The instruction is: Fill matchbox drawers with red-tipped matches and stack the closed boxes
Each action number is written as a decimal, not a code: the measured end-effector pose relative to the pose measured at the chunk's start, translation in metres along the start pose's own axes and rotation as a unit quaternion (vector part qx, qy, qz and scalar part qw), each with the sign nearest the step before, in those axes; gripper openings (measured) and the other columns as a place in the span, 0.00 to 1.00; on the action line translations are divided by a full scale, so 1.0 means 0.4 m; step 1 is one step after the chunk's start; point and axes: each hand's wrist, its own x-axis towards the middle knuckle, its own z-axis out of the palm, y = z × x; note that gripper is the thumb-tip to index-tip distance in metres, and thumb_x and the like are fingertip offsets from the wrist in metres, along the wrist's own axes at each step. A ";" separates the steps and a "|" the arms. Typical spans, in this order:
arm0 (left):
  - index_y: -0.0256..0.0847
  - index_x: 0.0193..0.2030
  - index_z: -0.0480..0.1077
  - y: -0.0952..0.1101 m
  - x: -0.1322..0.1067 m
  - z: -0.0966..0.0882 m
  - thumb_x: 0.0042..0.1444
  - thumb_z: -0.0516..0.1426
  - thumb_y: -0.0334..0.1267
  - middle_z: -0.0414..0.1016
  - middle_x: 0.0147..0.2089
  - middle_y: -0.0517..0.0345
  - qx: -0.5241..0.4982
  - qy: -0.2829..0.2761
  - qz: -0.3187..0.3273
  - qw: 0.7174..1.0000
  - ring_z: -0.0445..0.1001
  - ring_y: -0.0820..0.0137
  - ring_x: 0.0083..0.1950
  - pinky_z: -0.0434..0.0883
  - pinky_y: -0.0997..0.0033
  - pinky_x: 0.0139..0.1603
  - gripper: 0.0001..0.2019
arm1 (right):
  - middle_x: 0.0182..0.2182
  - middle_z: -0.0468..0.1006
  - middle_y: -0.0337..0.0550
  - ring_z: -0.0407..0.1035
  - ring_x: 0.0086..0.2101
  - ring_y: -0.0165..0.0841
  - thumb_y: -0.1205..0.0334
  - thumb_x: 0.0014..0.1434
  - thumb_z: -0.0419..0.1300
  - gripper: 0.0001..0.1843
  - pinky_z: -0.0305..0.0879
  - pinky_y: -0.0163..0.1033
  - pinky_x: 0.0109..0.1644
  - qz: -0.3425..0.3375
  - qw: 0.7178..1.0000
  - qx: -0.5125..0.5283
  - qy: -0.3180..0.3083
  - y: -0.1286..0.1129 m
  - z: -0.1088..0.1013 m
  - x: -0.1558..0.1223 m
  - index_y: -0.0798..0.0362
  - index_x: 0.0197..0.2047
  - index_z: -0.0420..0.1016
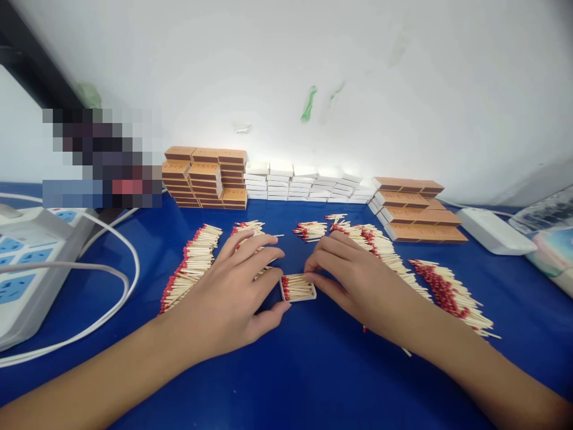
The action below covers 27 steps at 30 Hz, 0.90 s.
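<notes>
A small white matchbox tray (302,300) lies on the blue table between my hands. Red-tipped matches (298,288) fill it, heads to the left. My left hand (233,286) has its fingers spread, with thumb and index tips bracketing the tray's left end; whether they press on it I cannot tell. At the tray's upper right corner, the thumb and fingers of my right hand (353,272) come together in a pinch over the match ends. What they hold, if anything, is hidden. Loose matches (197,257) form a long row beside my left hand, and more matches (380,245) lie behind my right.
Brown matchboxes (206,179) are stacked at the back left, white trays (308,182) along the wall, more brown boxes (416,209) at the back right. Another match pile (447,292) lies right. A power strip (36,257) with cables (132,257) stands left, a white adapter (495,232) right.
</notes>
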 end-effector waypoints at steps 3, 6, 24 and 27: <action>0.39 0.49 0.81 0.000 -0.001 0.000 0.70 0.64 0.43 0.83 0.60 0.45 0.000 0.001 0.001 1.000 0.73 0.48 0.73 0.64 0.35 0.79 0.10 | 0.39 0.79 0.47 0.71 0.42 0.41 0.67 0.76 0.59 0.08 0.73 0.48 0.47 -0.002 1.000 0.005 0.004 -0.002 0.002 0.001 0.51 0.43 0.76; 0.38 0.49 0.81 -0.001 -0.002 0.002 0.70 0.64 0.42 0.83 0.61 0.45 -0.001 0.000 0.003 1.000 0.72 0.47 0.73 0.65 0.35 0.78 0.10 | 0.40 0.79 0.46 0.72 0.42 0.41 0.68 0.76 0.59 0.08 0.73 0.47 0.47 -0.004 1.000 0.011 0.007 -0.006 0.003 0.003 0.51 0.43 0.75; 0.38 0.50 0.81 -0.001 -0.002 0.003 0.71 0.63 0.43 0.82 0.61 0.44 0.001 0.000 0.006 1.000 0.72 0.46 0.73 0.65 0.35 0.79 0.11 | 0.41 0.78 0.47 0.73 0.44 0.40 0.71 0.73 0.61 0.09 0.75 0.47 0.48 -0.011 0.999 0.040 0.002 -0.015 -0.015 -0.003 0.50 0.44 0.81; 0.37 0.50 0.81 -0.001 -0.001 0.004 0.71 0.63 0.42 0.83 0.61 0.44 -0.002 0.001 0.004 1.000 0.73 0.47 0.73 0.64 0.35 0.80 0.10 | 0.41 0.78 0.47 0.73 0.43 0.41 0.69 0.74 0.60 0.07 0.74 0.49 0.49 -0.001 0.999 0.021 0.039 0.004 -0.015 -0.002 0.51 0.45 0.80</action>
